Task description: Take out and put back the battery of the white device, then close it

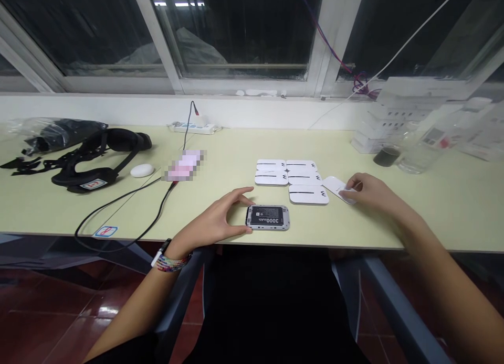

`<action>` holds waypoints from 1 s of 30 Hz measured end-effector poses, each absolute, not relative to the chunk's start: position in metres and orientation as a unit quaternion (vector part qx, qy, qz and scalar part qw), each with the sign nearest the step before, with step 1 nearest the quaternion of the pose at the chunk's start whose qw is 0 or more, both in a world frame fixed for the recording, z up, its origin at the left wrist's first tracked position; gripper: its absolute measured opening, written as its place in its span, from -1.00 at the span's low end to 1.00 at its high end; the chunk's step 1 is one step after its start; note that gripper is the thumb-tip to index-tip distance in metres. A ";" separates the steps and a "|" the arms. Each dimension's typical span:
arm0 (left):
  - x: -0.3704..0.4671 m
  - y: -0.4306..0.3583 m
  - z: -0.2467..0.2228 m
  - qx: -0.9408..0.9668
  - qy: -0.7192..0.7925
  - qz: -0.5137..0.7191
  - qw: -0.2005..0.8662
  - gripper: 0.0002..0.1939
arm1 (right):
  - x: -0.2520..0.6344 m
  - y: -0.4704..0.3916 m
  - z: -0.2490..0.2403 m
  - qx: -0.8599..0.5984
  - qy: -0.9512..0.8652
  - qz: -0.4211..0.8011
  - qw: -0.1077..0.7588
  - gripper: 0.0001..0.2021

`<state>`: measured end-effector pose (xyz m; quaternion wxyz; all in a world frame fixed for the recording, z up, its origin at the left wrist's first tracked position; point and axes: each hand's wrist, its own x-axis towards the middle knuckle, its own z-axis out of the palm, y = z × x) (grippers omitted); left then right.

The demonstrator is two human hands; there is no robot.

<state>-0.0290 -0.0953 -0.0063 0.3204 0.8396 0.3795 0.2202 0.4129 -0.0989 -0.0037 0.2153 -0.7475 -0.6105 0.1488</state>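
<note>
A small rectangular device (268,217) lies near the table's front edge, its inside uppermost. A black battery printed "3000mAh" fills most of it. My left hand (214,217) spans its left end, thumb at the near corner and a finger at the far corner, with the index finger raised. My right hand (366,191) pinches the near end of a white cover (334,184), tilted close to the table. Between the hands lie several white devices (308,194) in two columns, each with a dark line and a W-like mark. My right fingertips are partly hidden.
To the left lie a black headset (98,170), a white oval case (142,170) and a blurred-out phone (184,166) on a black cable. A power strip (195,128) is by the wall. White baskets (388,117), a clear bottle (417,154) and a dark round object (386,156) stand right.
</note>
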 end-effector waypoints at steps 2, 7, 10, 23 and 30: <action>-0.029 -0.095 -0.006 0.840 0.378 0.221 0.321 -0.12 | 0.411 -0.096 -0.003 -0.743 -0.600 0.166 0.246 -0.62; -0.029 -0.095 -0.008 0.841 0.374 0.222 0.323 -0.11 | 0.414 -0.096 0.005 -0.749 -0.557 0.202 0.298 -0.56; -0.029 -0.095 -0.008 0.840 0.374 0.223 0.323 -0.11 | 0.413 -0.102 0.012 -0.720 -0.542 0.244 0.357 -0.60; -0.027 -0.095 -0.006 0.845 0.375 0.221 0.311 -0.10 | 0.275 -0.132 -0.002 -0.309 -0.903 -0.043 0.295 -0.67; -0.028 -0.095 -0.006 0.856 0.362 0.219 0.296 -0.19 | 0.263 -0.120 -0.001 -0.236 -0.946 0.037 0.220 -0.73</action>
